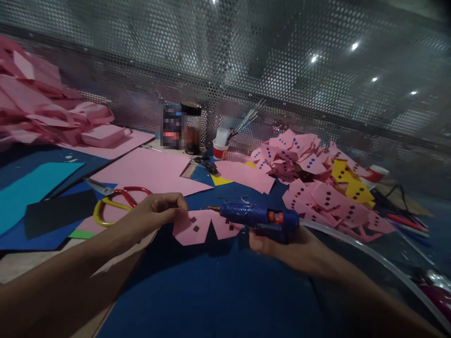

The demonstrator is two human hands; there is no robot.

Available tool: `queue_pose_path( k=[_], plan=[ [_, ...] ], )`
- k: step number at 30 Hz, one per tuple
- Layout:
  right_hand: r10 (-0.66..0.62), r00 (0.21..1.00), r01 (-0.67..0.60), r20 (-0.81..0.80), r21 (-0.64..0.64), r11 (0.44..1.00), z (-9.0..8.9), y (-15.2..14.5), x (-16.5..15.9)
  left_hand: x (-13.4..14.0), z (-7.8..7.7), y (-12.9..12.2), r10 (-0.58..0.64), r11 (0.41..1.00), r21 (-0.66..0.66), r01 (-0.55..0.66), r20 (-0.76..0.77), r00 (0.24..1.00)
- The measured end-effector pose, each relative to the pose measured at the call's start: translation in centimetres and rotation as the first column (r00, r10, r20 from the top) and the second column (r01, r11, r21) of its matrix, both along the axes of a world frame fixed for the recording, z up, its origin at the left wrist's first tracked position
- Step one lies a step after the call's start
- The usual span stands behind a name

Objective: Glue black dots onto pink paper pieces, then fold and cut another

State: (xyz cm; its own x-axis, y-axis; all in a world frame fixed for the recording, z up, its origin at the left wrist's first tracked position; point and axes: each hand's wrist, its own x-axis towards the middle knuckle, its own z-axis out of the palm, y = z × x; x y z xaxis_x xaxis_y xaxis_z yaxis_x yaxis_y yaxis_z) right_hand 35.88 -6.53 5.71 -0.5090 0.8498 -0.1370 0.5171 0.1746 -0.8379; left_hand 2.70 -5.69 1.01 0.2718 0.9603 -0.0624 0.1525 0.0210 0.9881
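Observation:
My left hand [160,209] pinches the left end of a pink paper cutout [192,230] with small dark diamond marks and a V-shaped notch in its lower edge. In my right hand [282,249] is a blue hot glue gun [246,215], gripped from below. Its nozzle points left, just above the cutout's upper edge; I cannot tell whether it touches. A long clear glue stick [373,253] runs from the gun's back toward the lower right. The gun covers part of the cutout's right side.
Scissors with red and yellow handles [114,202] lie left, among coloured sheets. A pile of marked pink cutouts [310,164] rises at right. Behind stand a paper cup [220,149] and a jar [192,131] by a perforated metal wall [225,61]. Crumpled pink paper [45,103] heaps far left.

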Motion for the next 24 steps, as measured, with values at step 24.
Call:
queue_pose_path(
  k=[24],
  plan=[
    [0.302, 0.952, -0.305, 0.038, 0.145, 0.941, -1.2, 0.1, -1.5, 0.6, 1.0, -0.4, 0.144, 0.988, 0.055, -0.142, -0.036, 0.989]
  ],
)
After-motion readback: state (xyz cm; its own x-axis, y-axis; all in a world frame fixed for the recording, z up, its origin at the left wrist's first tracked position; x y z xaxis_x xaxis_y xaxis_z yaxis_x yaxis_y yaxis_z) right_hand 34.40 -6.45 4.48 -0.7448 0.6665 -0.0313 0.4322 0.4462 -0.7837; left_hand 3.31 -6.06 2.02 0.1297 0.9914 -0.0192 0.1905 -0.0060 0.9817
